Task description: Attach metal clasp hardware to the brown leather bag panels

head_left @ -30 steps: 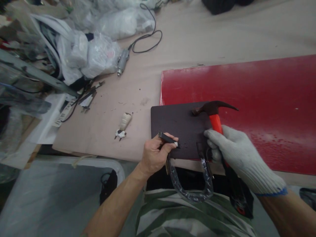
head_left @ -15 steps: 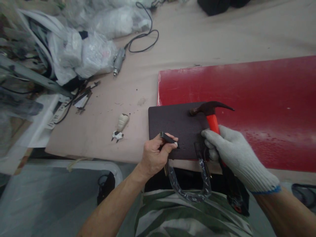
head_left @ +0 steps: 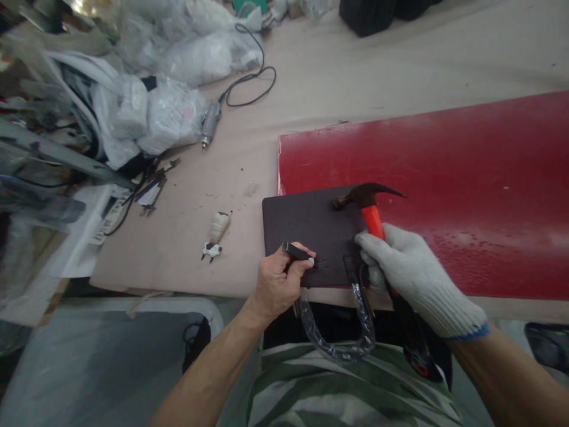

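Observation:
My bare left hand [head_left: 278, 284] pinches a short black hand punch [head_left: 297, 252], tilted, with its lower end at the surface of a dark brown leather bag panel [head_left: 302, 219]. Small marks show in the leather beside it. In a white knitted glove, my right hand [head_left: 413, 276] is wrapped round the handle of a claw hammer [head_left: 372, 219] with an orange neck. The hammer's dark head hovers over the panel's right part, to the right of the punch. A curved bag handle [head_left: 338, 351] wrapped in clear plastic hangs from the panel's near edge towards my body.
Under the panel lies a red board [head_left: 422, 154] reaching to the right. Left of it on the table are tape-wrapped nippers [head_left: 216, 234] and a grey corded rotary tool [head_left: 210, 123]. Plastic-wrapped bundles [head_left: 173, 110] crowd the back left. A black object [head_left: 367, 15] stands at the far edge.
The camera view has shifted a little, so the whole scene sits slightly differently in the picture. Both hands keep their holds, with the hammer still raised above the panel.

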A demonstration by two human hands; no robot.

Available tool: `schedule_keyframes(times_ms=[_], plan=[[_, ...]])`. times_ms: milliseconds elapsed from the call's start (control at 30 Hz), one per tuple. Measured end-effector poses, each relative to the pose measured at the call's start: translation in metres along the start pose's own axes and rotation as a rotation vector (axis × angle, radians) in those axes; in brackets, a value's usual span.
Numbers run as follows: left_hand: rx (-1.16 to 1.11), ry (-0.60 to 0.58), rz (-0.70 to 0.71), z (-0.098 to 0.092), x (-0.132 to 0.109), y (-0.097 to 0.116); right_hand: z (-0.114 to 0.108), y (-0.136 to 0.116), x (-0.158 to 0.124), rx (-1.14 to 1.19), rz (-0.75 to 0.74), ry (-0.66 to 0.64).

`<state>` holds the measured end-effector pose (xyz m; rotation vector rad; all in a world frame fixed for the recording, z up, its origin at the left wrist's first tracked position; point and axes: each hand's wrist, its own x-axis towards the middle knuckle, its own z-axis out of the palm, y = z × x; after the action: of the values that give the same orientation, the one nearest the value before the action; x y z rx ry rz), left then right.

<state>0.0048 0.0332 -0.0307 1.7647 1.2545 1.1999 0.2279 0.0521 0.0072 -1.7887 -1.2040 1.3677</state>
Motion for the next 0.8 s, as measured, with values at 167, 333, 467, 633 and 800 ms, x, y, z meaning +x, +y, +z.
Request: schedule_keyframes(times_ms=[167, 333, 467, 633, 800], plan=[[0.057, 0.019, 0.039, -0.0001, -0.0041, -0.0046, -0.0017, -0.0016, -0.0011, -0.001, 0.002, 0.002], [0.083, 0.041, 0.051, 0.0010, -0.0062, -0.0065, -0.0024, -0.0047, -0.0027, 0.005, 0.005, -0.006], [0.098, 0.058, 0.082, 0.0018, -0.0085, -0.0073, -0.0029, -0.0041, -0.0018, -0.011, -0.001, -0.004], [0.148, 0.035, 0.140, 0.0031, -0.0087, -0.0056, -0.0033, -0.0036, -0.0014, -0.009, -0.002, -0.011], [0.209, 0.005, 0.209, 0.0070, -0.0029, -0.0033, -0.0036, -0.0038, -0.0024, 0.021, 0.006, -0.014]])
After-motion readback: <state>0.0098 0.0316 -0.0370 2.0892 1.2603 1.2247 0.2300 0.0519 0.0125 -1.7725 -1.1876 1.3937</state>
